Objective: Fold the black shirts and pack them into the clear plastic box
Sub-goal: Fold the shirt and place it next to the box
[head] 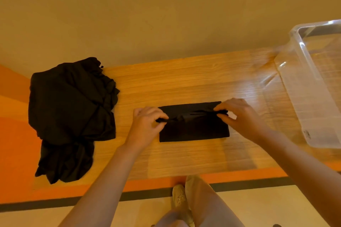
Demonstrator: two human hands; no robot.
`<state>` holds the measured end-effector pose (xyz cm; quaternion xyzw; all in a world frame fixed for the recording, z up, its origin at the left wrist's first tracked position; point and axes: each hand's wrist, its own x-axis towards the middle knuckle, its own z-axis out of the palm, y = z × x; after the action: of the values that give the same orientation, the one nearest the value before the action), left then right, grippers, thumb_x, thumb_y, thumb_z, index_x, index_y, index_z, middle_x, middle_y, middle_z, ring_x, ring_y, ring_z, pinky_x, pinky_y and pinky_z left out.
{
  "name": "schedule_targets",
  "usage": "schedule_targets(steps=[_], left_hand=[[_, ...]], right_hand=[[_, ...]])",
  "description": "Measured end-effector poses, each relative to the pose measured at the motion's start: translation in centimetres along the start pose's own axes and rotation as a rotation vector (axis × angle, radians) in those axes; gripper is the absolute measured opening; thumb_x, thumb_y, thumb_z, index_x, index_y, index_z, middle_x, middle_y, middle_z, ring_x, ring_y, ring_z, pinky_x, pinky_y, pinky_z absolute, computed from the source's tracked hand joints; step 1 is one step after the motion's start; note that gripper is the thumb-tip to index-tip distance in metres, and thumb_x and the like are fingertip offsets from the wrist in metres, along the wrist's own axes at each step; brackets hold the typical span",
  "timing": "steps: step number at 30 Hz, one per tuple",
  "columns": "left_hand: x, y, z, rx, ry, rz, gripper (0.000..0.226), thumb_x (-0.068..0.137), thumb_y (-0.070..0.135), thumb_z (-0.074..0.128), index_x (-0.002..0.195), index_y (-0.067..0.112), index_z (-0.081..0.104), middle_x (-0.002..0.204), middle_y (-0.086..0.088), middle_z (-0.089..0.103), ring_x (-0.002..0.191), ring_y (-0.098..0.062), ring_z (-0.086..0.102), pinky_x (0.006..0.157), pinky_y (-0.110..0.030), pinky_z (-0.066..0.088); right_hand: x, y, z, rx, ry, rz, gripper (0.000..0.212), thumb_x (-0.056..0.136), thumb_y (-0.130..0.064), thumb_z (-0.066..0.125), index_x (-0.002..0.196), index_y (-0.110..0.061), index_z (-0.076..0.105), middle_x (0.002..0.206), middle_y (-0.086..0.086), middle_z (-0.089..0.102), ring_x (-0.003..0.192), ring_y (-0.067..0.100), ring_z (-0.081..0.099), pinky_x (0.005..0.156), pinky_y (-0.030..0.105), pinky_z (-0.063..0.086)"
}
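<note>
Both hands pinch the same raised ridge of cloth: the left hand [145, 125] has thumb and curled fingers closed on the ridge's left end, the right hand [239, 116] closed on its right end, nothing else held. The ridge runs across the middle of the small, flat, black folded shirt [193, 131], a neat rectangle of matte, soft fabric lying at the centre of the wood-grain desk [184, 79]. Judgement: a final fold in half is in hand. To do it well, keep both pinches level and the ridge taut, so the layers beneath do not slide, carry the edge straight over to meet the opposite one, then press flat from the middle outward. Thin cloth of this kind will likely slump if one end is lifted ahead of the other. To the left, near the desk's end, lies a loose heap of crumpled black shirts [72, 112], unfolded, part draped over the front edge. To the right stands the clear, glossy, hard-walled plastic box [304, 97], rectangular with rounded rim; the visible part holds no shirts. Desk border orange [14, 153].
</note>
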<state>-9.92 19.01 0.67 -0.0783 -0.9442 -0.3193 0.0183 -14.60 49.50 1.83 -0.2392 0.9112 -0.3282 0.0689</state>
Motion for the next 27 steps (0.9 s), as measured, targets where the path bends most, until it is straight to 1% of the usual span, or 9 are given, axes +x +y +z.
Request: schedule_targets(steps=[2,5,13,15,17,20,23,25,27], left_hand=[[-1.8,-0.1,0.9,0.057,0.021,0.042,0.017,0.075,0.016,0.074,0.089,0.026,0.071,0.095,0.014,0.064,0.098,-0.002,0.053,0.086,-0.026,0.020],[-3.4,-0.2,1.7,0.142,0.029,0.063,0.015,0.074,0.019,0.070,0.088,0.025,0.071,0.093,0.011,0.064,0.097,-0.005,0.053,0.085,-0.028,0.018],[-5.4,-0.3,1.9,0.249,0.023,0.143,0.015,0.079,0.023,0.059,0.089,0.025,0.070,0.095,0.010,0.061,0.099,-0.007,0.052,0.084,-0.030,0.018],[-5.7,0.2,1.8,0.227,0.051,0.158,0.017,0.081,0.028,0.055,0.089,0.025,0.070,0.096,0.010,0.060,0.099,-0.008,0.053,0.084,-0.031,0.018],[-5.3,1.3,2.0,0.188,0.108,0.157,0.019,0.085,0.028,0.053,0.093,0.023,0.070,0.099,0.009,0.061,0.100,-0.008,0.053,0.086,-0.032,0.021],[-2.8,3.8,4.0,0.191,0.116,0.066,0.032,0.097,0.028,0.042,0.116,0.017,0.065,0.123,0.002,0.060,0.117,-0.013,0.051,0.097,-0.036,0.029],[-0.6,4.5,7.2,0.245,-0.045,-0.068,0.051,0.101,0.036,0.025,0.144,0.013,0.040,0.152,-0.004,0.037,0.142,-0.019,0.029,0.112,-0.038,0.022],[-1.0,3.3,8.9,0.339,-0.126,-0.087,0.056,0.101,0.040,0.020,0.150,0.015,0.029,0.158,-0.003,0.025,0.147,-0.018,0.017,0.118,-0.040,0.018],[-1.9,2.1,9.3,0.410,-0.150,-0.047,0.056,0.102,0.042,0.022,0.151,0.016,0.026,0.159,-0.002,0.021,0.148,-0.017,0.014,0.118,-0.041,0.014]], right_hand=[[-1.6,0.0,1.3,-0.009,-0.018,-0.015,0.029,0.080,-0.003,0.074,0.105,-0.017,0.069,0.101,-0.007,0.063,0.096,0.016,0.056,0.088,0.022,0.038],[-3.1,0.2,2.7,-0.064,-0.027,-0.084,0.032,0.075,0.000,0.077,0.103,-0.014,0.070,0.100,-0.001,0.066,0.095,0.013,0.055,0.087,0.027,0.041],[-5.1,0.6,3.6,-0.289,0.065,-0.160,0.023,0.073,-0.009,0.080,0.092,-0.019,0.073,0.095,-0.005,0.065,0.094,0.010,0.052,0.090,0.034,0.029],[-5.4,0.5,3.2,-0.288,0.081,-0.162,0.013,0.082,-0.022,0.071,0.095,-0.023,0.071,0.097,-0.007,0.063,0.095,0.010,0.054,0.090,0.034,0.028],[-5.1,-0.4,3.0,-0.238,0.117,-0.142,0.022,0.087,-0.032,0.056,0.100,-0.021,0.070,0.104,-0.006,0.063,0.099,0.012,0.056,0.093,0.033,0.029],[-2.6,-2.5,4.6,-0.217,0.189,-0.084,0.034,0.094,-0.027,0.046,0.119,-0.012,0.064,0.125,0.003,0.061,0.116,0.019,0.054,0.103,0.035,0.033],[0.0,-3.1,8.1,-0.298,0.067,0.028,0.048,0.102,-0.034,0.030,0.142,-0.012,0.044,0.150,0.007,0.041,0.140,0.021,0.034,0.114,0.040,0.028],[0.1,-2.0,9.7,-0.376,-0.055,0.063,0.059,0.103,-0.046,0.014,0.148,-0.014,0.034,0.156,0.006,0.029,0.146,0.018,0.021,0.117,0.042,0.023],[-0.8,-0.5,10.0,-0.459,-0.112,0.077,0.064,0.101,-0.052,0.009,0.151,-0.016,0.027,0.159,0.004,0.021,0.147,0.016,0.012,0.118,0.040,0.015]])
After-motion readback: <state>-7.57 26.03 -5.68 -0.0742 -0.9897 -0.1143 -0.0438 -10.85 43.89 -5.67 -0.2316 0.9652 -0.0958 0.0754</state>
